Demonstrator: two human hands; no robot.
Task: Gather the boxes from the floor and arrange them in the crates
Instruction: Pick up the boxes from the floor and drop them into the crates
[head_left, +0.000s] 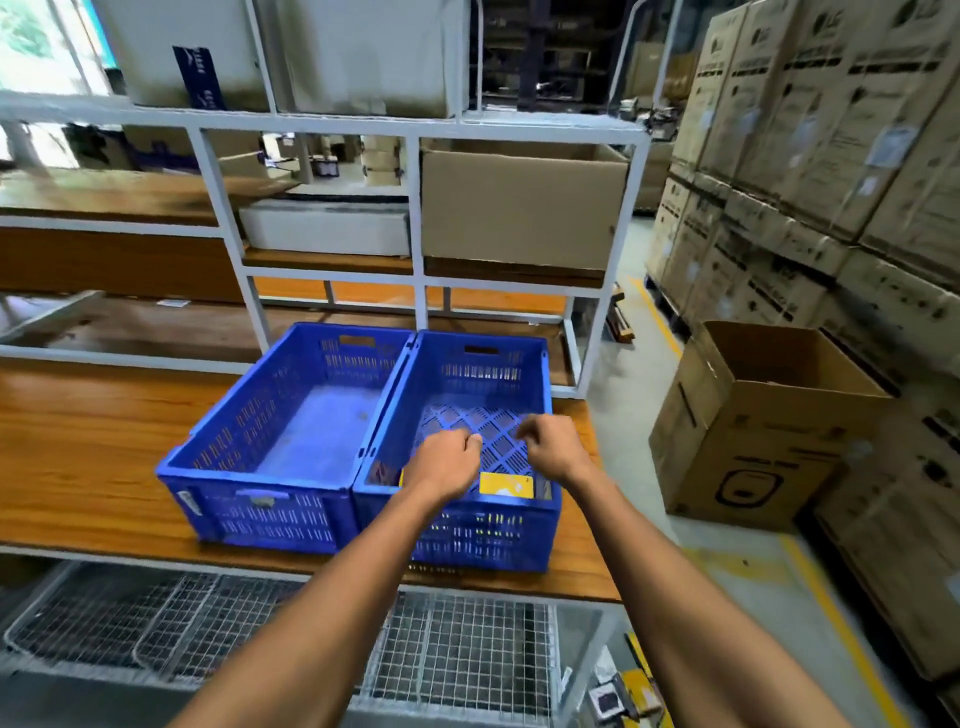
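Note:
Two blue plastic crates stand side by side on a wooden table. The left crate (270, 452) holds nothing that I can see. The right crate (540, 374) has a yellow box (506, 484) lying against its near wall, with more box edges half hidden under my left wrist. My left hand (447, 465) and my right hand (553, 441) hover over the right crate, fingers loosely curled, holding nothing. Small boxes (621, 693) lie on the floor at the bottom right, beside the table leg.
A white metal rack (415, 124) with cartons rises behind the crates. An open cardboard carton (769, 431) stands on the floor to the right, before tall stacked cartons (810, 156). Wire mesh baskets (457, 649) sit under the table (78, 467). Yellow floor lines run along the aisle.

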